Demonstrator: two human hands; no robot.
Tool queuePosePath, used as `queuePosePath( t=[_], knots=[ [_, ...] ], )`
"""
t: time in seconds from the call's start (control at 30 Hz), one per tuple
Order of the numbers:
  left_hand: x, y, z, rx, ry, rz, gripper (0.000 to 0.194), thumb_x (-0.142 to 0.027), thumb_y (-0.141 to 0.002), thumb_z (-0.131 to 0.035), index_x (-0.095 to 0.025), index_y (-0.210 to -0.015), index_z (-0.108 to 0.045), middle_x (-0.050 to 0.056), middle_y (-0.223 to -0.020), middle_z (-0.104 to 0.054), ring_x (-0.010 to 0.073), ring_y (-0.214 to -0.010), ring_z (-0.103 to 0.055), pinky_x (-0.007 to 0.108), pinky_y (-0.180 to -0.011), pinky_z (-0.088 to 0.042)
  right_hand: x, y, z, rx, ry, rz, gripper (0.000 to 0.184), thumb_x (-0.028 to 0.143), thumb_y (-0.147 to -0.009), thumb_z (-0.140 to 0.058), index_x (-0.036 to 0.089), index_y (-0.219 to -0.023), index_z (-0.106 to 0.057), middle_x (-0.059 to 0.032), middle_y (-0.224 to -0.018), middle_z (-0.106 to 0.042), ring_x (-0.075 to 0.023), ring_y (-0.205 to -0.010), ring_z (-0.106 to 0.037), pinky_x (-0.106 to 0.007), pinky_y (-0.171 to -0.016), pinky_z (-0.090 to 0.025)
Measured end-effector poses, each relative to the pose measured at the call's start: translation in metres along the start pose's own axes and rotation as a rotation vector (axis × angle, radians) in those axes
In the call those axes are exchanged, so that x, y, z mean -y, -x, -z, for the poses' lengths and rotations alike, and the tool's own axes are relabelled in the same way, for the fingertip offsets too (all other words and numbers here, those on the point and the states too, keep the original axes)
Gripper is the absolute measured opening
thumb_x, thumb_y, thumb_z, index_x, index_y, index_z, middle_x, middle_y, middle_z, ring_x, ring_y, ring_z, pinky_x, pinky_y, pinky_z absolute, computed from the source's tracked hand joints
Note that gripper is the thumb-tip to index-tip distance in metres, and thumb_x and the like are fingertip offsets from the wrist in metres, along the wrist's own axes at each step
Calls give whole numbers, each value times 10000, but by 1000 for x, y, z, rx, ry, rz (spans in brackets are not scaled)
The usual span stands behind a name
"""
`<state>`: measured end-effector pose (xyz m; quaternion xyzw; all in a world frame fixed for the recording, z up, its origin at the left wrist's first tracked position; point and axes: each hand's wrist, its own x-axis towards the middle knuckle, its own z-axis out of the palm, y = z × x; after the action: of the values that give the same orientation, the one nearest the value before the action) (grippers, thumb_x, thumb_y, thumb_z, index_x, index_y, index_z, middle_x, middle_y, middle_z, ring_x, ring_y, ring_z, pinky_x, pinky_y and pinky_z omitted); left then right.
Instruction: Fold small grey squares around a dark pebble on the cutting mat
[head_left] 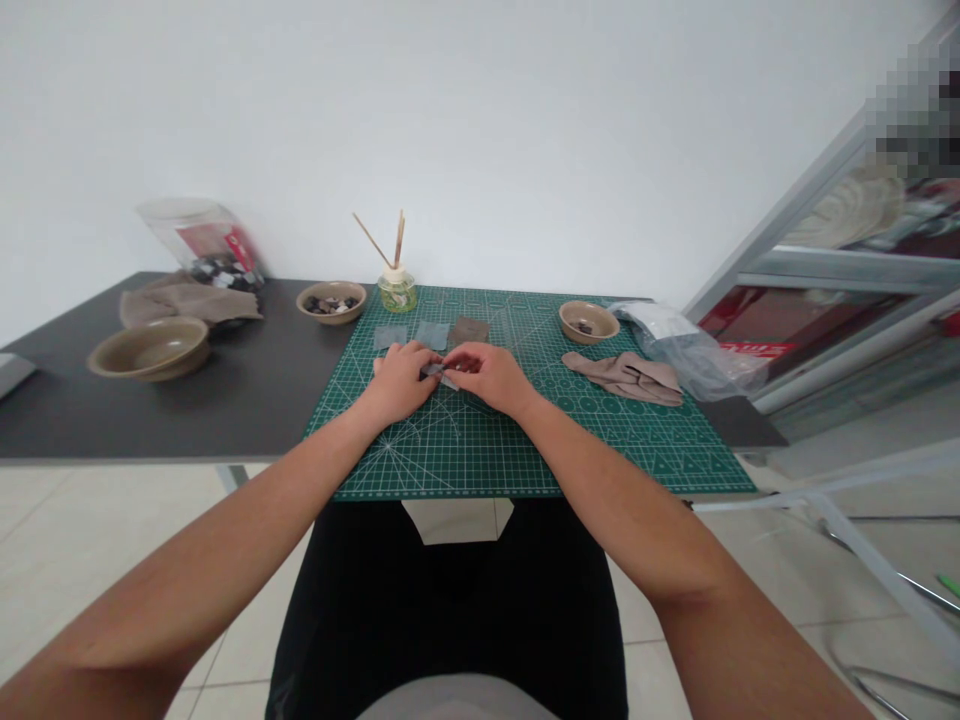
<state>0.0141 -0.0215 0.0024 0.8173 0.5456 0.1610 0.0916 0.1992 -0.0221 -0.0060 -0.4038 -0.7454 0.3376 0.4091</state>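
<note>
My left hand (406,382) and my right hand (489,378) meet over the green cutting mat (510,455). Their fingertips are pinched together on a small thin grey piece (448,382), mostly hidden by the fingers, so its kind is unclear. Just beyond the hands, two thin grey-blue squares (433,335) and a brown square (470,331) lie in a row on the mat.
Bowls with small dark pieces stand at the back left (331,302) and right (589,323). Another bowl (150,350), a brown cloth (187,300) and a clear jar (199,235) occupy the left. A reed diffuser (397,288), second cloth (630,377) and plastic bag (686,355) are also there.
</note>
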Motion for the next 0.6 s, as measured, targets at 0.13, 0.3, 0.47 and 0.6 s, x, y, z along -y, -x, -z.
queuePosePath(
  t=[0.13, 0.3, 0.47, 0.6],
  knots=[
    [0, 0, 0, 5, -6, 14, 292, -351, -882, -488, -261, -1065, -697, 82, -1237, -617, 330, -1118, -499, 463, -850, -411, 3, 2, -1, 36, 331, 67, 109, 207, -785, -693, 205, -885, -734, 2, -814, -667, -130, -738, -587, -264, -743, -436],
    [0, -1, 0, 7, -9, 17, 326, -366, -878, -493, -264, -1113, -697, 93, -1183, -627, 333, -1105, -497, 480, -861, -408, 6, 1, -1, 55, 452, 52, 90, 258, -802, -719, 200, -868, -743, -19, -812, -695, -170, -806, -592, -292, -790, -416],
    [-1, 0, -2, 24, -63, 5, 375, -361, -901, -453, -276, -1191, -674, 97, -1263, -598, 342, -1129, -478, 497, -887, -385, 5, 1, -2, 85, 543, 95, 55, 238, -803, -709, 199, -804, -748, -30, -795, -689, -189, -825, -582, -312, -818, -408],
    [-1, 0, -3, 21, -80, 15, 363, -370, -906, -455, -286, -1178, -679, 89, -1284, -593, 344, -1138, -472, 494, -894, -378, 6, 1, -1, 51, 561, 59, 63, 227, -805, -710, 190, -767, -744, -40, -801, -693, -191, -825, -585, -312, -815, -409]
  ],
)
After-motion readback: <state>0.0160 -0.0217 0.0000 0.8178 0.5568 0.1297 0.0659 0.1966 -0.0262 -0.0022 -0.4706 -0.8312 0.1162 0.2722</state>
